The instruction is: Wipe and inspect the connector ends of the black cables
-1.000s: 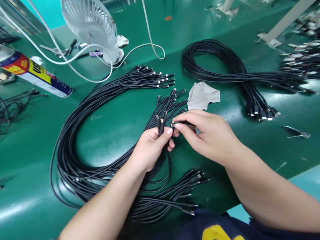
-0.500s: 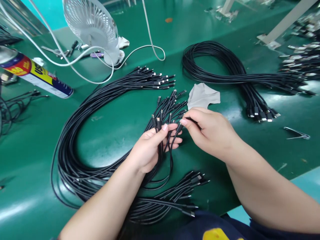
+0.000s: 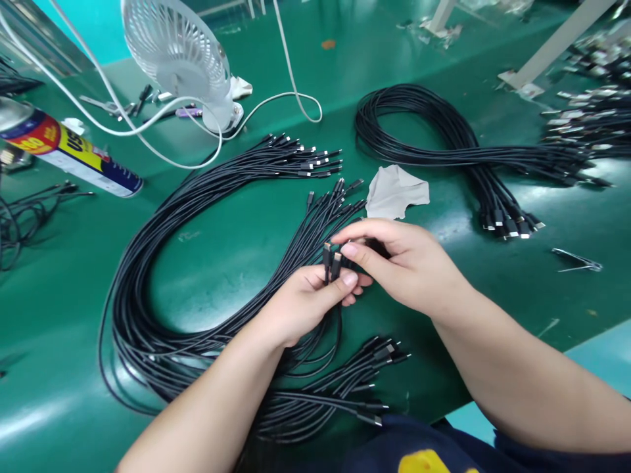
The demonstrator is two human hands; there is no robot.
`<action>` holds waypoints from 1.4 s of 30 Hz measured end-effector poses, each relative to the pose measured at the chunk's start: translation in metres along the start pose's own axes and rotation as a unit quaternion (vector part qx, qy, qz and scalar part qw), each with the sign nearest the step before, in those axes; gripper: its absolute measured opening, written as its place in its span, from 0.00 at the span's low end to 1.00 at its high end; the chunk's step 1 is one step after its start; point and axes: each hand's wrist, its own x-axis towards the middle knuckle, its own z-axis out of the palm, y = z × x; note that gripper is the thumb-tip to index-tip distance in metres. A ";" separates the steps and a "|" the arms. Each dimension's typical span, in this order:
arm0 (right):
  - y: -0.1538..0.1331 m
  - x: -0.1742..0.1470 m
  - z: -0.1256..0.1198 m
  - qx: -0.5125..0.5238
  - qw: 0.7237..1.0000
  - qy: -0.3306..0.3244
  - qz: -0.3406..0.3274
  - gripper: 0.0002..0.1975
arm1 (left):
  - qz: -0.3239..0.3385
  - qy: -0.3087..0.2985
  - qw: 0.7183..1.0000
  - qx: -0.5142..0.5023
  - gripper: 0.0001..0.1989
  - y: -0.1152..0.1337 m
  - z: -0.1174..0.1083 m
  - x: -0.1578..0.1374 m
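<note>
Green shiny table point(image 3: 49, 322) fills nearly all the view, with a turquoise wall or panel at the far left. On it lies a large bundle of black cables point(image 3: 129, 295), bent in a wide curve, its ends spread into several groups. Farther right, a smaller bundle point(image 3: 458, 157) lies looped. Behind stands a white fan point(image 3: 172, 46), and to the left a spray can point(image 3: 73, 148).

Right hand point(image 3: 404, 263) has thumb and forefinger close to the plugs; whether it pinches one, I cannot tell. Left hand point(image 3: 315, 295) grasps a few cables just below their plugs point(image 3: 336, 266), above the table. I judge the work is halfway: these few are in handling, many others lie loose, and which are finished is not visible. Near the hands lies a grey cloth point(image 3: 394, 192).
</note>
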 end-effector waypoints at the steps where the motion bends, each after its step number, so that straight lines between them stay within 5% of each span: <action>1: -0.001 0.001 0.000 0.019 1.000 -0.010 0.008 0.04 | 0.001 -0.008 1.000 0.008 0.14 0.000 0.000 0.000; 10: -0.003 0.003 -0.007 0.042 0.996 -0.069 0.038 0.10 | -0.042 0.000 0.996 -0.084 0.16 0.003 -0.001 -0.001; 17: -0.004 0.003 0.003 -0.064 0.998 -0.020 -0.012 0.10 | -0.039 0.035 0.993 -0.104 0.16 0.000 0.001 0.002; 24: -0.005 0.001 -0.004 -0.167 0.979 0.087 -0.078 0.07 | -0.033 0.005 0.987 -0.157 0.13 0.002 0.000 0.000; 34: -0.003 -0.010 -0.005 -0.281 0.946 0.065 -0.150 0.04 | -0.039 -0.023 0.977 -0.206 0.11 0.007 0.000 -0.001; 42: -0.004 -0.013 -0.004 -0.329 0.932 0.010 -0.154 0.08 | -0.023 0.085 0.990 -0.114 0.16 0.005 -0.001 0.001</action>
